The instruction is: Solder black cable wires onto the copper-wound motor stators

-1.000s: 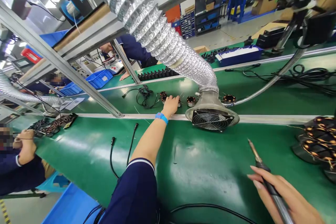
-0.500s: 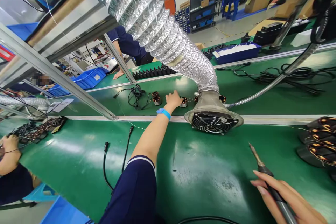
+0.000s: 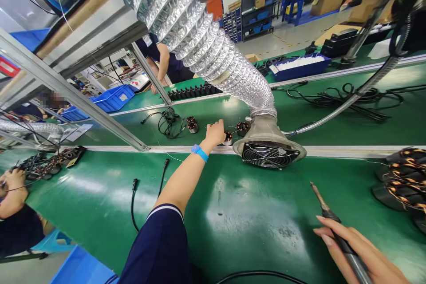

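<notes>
My left hand [image 3: 215, 134], with a blue wrist strap [image 3: 199, 152], reaches to the far side of the bench. Its fingers are curled at a small motor stator [image 3: 228, 138] with copper windings, near the white rail; the fingertips are partly hidden. Another wound stator [image 3: 242, 128] sits just right of it. Left of the hand are two more stators [image 3: 192, 126], close together. At the lower right, my right hand [image 3: 357, 248] grips a soldering iron [image 3: 336, 226] like a pen, its tip pointing up and left above the green bench [image 3: 253, 204].
A fume hood with a fan grille [image 3: 271, 154] hangs from a silver duct [image 3: 229, 53] just right of the left hand. Larger stators [image 3: 404, 182] stand at the right edge. Black cables [image 3: 133, 202] lie at left. Co-workers are at the back and far left.
My left hand has drawn back slightly left and nearer; the stator beside it has come closer to the rail. Another stator now shows more fully. The soldering iron has shifted slightly left.
</notes>
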Motion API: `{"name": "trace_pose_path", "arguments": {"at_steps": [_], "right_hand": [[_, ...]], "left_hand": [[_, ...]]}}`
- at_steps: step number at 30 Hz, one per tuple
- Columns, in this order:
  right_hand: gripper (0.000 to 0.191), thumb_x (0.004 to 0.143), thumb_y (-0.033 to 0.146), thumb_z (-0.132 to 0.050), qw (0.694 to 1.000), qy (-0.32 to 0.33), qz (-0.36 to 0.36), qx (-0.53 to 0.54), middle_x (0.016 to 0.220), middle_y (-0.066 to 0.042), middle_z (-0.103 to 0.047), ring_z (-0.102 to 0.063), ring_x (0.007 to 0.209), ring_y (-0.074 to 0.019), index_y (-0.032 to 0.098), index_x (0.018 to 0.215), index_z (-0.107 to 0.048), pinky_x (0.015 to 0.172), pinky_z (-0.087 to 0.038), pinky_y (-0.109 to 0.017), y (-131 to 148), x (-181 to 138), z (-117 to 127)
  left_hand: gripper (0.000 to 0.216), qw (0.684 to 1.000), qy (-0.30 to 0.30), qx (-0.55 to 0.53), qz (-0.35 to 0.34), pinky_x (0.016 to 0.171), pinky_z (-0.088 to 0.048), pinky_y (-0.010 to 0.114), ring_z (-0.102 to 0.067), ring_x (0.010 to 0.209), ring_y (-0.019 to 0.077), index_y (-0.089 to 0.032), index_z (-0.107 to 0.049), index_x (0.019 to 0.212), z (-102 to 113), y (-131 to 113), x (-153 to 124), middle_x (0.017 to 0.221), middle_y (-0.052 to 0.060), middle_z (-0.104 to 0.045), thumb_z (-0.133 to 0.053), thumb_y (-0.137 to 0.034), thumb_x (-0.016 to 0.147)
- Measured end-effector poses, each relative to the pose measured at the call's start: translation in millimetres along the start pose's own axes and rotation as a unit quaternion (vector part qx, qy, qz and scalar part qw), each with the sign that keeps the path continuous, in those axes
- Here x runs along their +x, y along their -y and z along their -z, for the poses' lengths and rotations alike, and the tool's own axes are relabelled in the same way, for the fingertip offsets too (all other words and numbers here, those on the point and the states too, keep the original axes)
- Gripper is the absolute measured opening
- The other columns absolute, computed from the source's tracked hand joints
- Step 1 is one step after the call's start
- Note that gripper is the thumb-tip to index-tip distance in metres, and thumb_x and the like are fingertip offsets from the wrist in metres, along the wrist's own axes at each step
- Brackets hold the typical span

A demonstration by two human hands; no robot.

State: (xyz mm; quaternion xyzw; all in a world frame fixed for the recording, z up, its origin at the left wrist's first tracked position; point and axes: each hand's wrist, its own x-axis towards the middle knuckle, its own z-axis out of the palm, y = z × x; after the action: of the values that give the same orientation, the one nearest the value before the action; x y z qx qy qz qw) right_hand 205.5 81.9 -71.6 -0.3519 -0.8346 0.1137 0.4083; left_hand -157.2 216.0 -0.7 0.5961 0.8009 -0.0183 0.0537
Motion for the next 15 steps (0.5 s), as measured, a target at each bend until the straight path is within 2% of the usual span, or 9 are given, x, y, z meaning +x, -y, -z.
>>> {"name": "trace_pose_path", "arguments": {"at_steps": [3, 6, 10, 15], "right_hand": [[0.028, 0.1, 0.038, -0.045, 0.999, 0.037, 0.023, 0.0, 0.082, -0.001, -0.07, -0.07, 0.068, -0.0114, 0.022, 0.12, -0.056, 0.064, -0.055, -0.018, 0, 2, 3], [0.028, 0.1, 0.035, -0.047, 0.997, 0.061, 0.037, -0.007, 0.085, -0.002, -0.071, -0.071, 0.071, -0.0113, 0.021, 0.123, -0.054, 0.068, -0.056, -0.017, -1, 4, 6], [0.028, 0.101, 0.035, -0.044, 0.998, 0.052, 0.042, -0.016, 0.084, -0.002, -0.07, -0.07, 0.071, -0.0102, 0.02, 0.123, -0.053, 0.068, -0.055, -0.015, 0, 4, 8], [0.027, 0.101, 0.035, -0.043, 0.999, 0.026, 0.044, -0.017, 0.084, -0.002, -0.07, -0.069, 0.07, -0.01, 0.02, 0.122, -0.053, 0.069, -0.055, -0.016, 6, 6, 9]], "left_hand": [[0.061, 1.0, -0.012, -0.005, 0.006, 0.105, -0.038, 0.041, -0.052, 0.13, 0.0307, -0.008, -0.029, 0.145, -3, 2, -2, 0.143, 0.024, -0.046, -0.048, -0.014, 0.087], [0.073, 1.0, -0.005, -0.011, -0.004, 0.104, -0.04, 0.041, -0.055, 0.126, 0.0329, -0.009, -0.021, 0.15, -1, 6, 0, 0.144, 0.026, -0.044, -0.053, -0.012, 0.084], [0.079, 0.999, 0.001, -0.015, -0.032, 0.101, -0.044, 0.039, -0.062, 0.118, 0.0322, -0.016, -0.021, 0.153, 7, 10, -1, 0.145, 0.022, -0.043, -0.052, -0.006, 0.081], [0.083, 0.998, 0.004, -0.031, -0.051, 0.096, -0.048, 0.037, -0.064, 0.116, 0.0324, -0.017, -0.012, 0.155, 10, -8, -8, 0.149, 0.023, -0.039, -0.056, -0.017, 0.084]]}}
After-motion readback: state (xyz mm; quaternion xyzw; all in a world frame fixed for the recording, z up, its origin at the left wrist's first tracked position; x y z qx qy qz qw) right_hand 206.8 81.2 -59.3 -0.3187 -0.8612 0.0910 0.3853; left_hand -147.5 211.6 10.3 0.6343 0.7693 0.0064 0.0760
